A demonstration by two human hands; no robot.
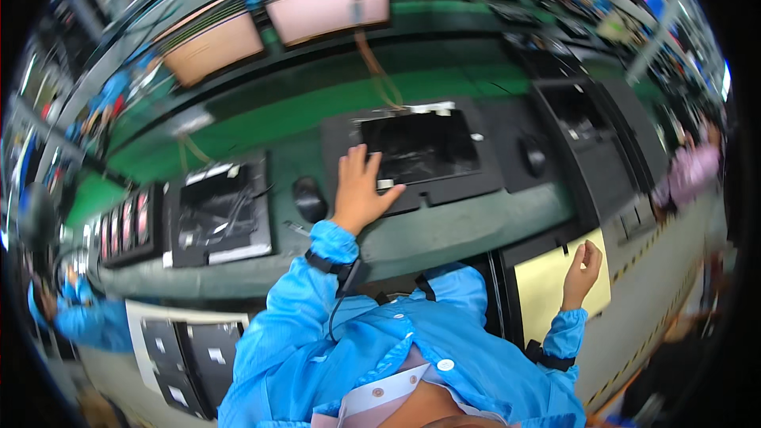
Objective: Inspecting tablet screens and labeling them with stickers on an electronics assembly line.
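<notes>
My left hand [361, 194] is spread out, its fingertips at the left edge of a dark flat screen panel [432, 147]. The panel lies in a black foam tray [491, 166] on the bench, with small white labels along its rim. Whether the fingers press on the panel or hover just above it, I cannot tell. Out to the right, my right hand [583, 273] is closed, its fingers curled together over a yellow sheet [547, 289]. What those fingers hold, if anything, is too small to make out.
Black computer mice [309, 198] [533, 154] flank the tray. A second screen panel [214, 210] and a box of pink-striped parts [127, 226] are at left. Another tray with a panel [579, 111] lies at right. Black trays [190, 361] stand below the bench at left; co-workers sit around.
</notes>
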